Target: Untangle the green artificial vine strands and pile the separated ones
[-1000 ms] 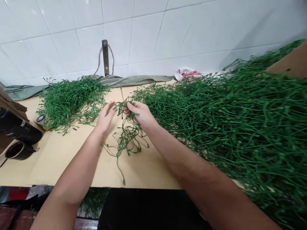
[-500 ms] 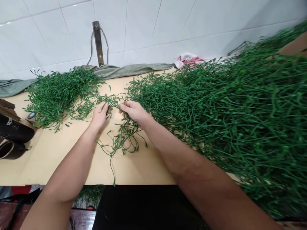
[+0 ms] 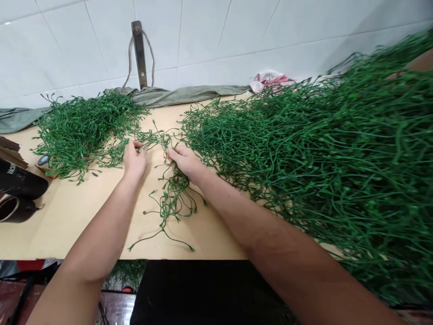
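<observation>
Right hand (image 3: 184, 160) closed on stems (image 3: 178, 184), left hand's (image 3: 135, 160) grip unclear, dark mug's (image 3: 25, 211) contents hidden.

Left of the left hand (image 3: 135, 160) lies one stem heap (image 3: 84, 128); right of the right hand (image 3: 185, 160), another heap (image 3: 304, 144) (both on the table (image 3: 67, 221)).

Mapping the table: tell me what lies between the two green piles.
The head view shows the left hand, right hand and some stems between the left pile and right pile.

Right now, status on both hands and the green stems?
Right hand closed on green stems, ends trailing below. Left hand nearby, grip unclear. Large green pile close at right.
</observation>
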`<state>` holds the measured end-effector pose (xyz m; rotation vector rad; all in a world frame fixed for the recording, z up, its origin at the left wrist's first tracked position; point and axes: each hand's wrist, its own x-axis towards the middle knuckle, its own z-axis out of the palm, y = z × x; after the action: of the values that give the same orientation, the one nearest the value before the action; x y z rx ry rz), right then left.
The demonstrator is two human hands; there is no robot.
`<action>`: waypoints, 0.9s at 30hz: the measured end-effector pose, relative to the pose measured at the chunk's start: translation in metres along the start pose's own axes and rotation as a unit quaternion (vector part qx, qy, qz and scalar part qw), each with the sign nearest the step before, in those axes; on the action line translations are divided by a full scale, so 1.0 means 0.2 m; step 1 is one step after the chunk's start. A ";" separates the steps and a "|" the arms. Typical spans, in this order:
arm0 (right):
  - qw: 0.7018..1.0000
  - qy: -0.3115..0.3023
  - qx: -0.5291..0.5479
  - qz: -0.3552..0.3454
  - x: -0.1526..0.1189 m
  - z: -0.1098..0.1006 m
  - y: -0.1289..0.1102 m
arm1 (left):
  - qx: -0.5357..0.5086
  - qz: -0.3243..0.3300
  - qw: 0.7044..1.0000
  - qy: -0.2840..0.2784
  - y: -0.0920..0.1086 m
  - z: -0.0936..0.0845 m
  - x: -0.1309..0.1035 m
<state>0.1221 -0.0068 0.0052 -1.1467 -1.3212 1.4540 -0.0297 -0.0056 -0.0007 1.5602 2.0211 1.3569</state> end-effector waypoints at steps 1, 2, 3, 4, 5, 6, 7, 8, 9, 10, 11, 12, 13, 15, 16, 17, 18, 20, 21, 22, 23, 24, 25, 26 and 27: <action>0.999 0.026 0.022 0.001 0.01 -0.01 0.00 | 0.041 0.002 0.999 0.035 0.01 -0.01 -0.01; 0.998 0.053 0.043 0.003 0.02 -0.01 0.01 | 0.055 0.007 0.997 0.059 0.03 -0.03 -0.02; 0.995 0.079 0.061 0.005 0.03 -0.02 0.01 | 0.053 0.016 0.996 0.072 0.05 -0.03 -0.03; 0.992 0.104 0.074 0.005 0.05 -0.03 0.01 | 0.038 0.033 0.997 0.066 0.07 -0.04 -0.04; 0.989 0.125 0.080 0.003 0.05 -0.03 0.02 | 0.007 0.044 0.998 0.041 0.09 -0.04 -0.05; 0.987 0.141 0.074 -0.004 0.06 -0.04 0.02 | -0.037 0.044 0.998 0.001 0.11 -0.03 -0.07; 0.987 0.150 0.059 -0.017 0.06 -0.04 0.02 | -0.087 0.036 0.994 -0.050 0.12 -0.02 -0.08; 0.987 0.152 0.035 -0.039 0.05 -0.04 0.02 | -0.138 0.022 0.985 -0.105 0.14 -0.01 -0.10; 0.987 0.147 0.003 -0.070 0.04 -0.03 0.02 | -0.185 0.008 0.971 -0.154 0.15 0.00 -0.11; 0.984 0.134 -0.039 -0.108 0.03 -0.02 0.02 | -0.224 -0.005 0.956 -0.189 0.16 0.02 -0.12; 0.978 0.116 -0.090 -0.152 0.02 -0.01 0.02 | -0.259 -0.017 0.944 -0.206 0.16 0.02 -0.13; 0.964 0.097 -0.149 -0.198 0.00 0.01 0.02 | -0.288 -0.028 0.934 -0.209 0.16 0.03 -0.13; 0.943 0.081 -0.214 -0.241 -0.02 0.02 0.03 | -0.314 -0.042 0.926 -0.204 0.16 0.03 -0.13; 0.889 0.059 -0.344 -0.297 -0.05 0.05 0.04 | -0.357 -0.078 0.913 -0.180 0.15 0.03 -0.12; 0.863 0.050 -0.395 -0.310 -0.06 0.05 0.05 | -0.373 -0.097 0.907 -0.169 0.14 0.02 -0.11; 0.843 0.040 -0.433 -0.317 -0.07 0.06 0.05 | -0.386 -0.115 0.901 -0.160 0.13 0.02 -0.10; 0.829 0.029 -0.455 -0.323 -0.07 0.06 0.05 | -0.400 -0.133 0.894 -0.153 0.13 0.01 -0.09; 0.818 0.015 -0.461 -0.345 -0.07 0.05 0.05 | -0.427 -0.167 0.878 -0.139 0.12 0.00 -0.08; 0.820 0.021 -0.448 -0.356 -0.07 0.04 0.04 | -0.437 -0.179 0.871 -0.132 0.12 -0.01 -0.07; 0.825 0.038 -0.429 -0.365 -0.06 0.03 0.03 | -0.445 -0.187 0.866 -0.130 0.13 -0.01 -0.07; 0.835 0.063 -0.402 -0.369 -0.04 0.01 0.03 | -0.451 -0.189 0.862 -0.133 0.13 -0.02 -0.07; 0.849 0.092 -0.370 -0.366 -0.03 -0.01 0.02 | -0.455 -0.183 0.859 -0.144 0.13 -0.02 -0.07; 0.866 0.121 -0.332 -0.355 -0.01 -0.03 0.02 | -0.458 -0.174 0.857 -0.162 0.14 -0.02 -0.07; 0.884 0.148 -0.289 -0.335 0.02 -0.05 0.02 | -0.456 -0.162 0.855 -0.187 0.14 -0.02 -0.07; 0.903 0.169 -0.242 -0.311 0.04 -0.07 0.02 | -0.450 -0.152 0.853 -0.217 0.15 -0.02 -0.07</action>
<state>0.1332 0.0035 0.0010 -1.0681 -1.6356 0.4478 -0.0086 -0.0208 0.0199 0.9294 1.0249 1.3486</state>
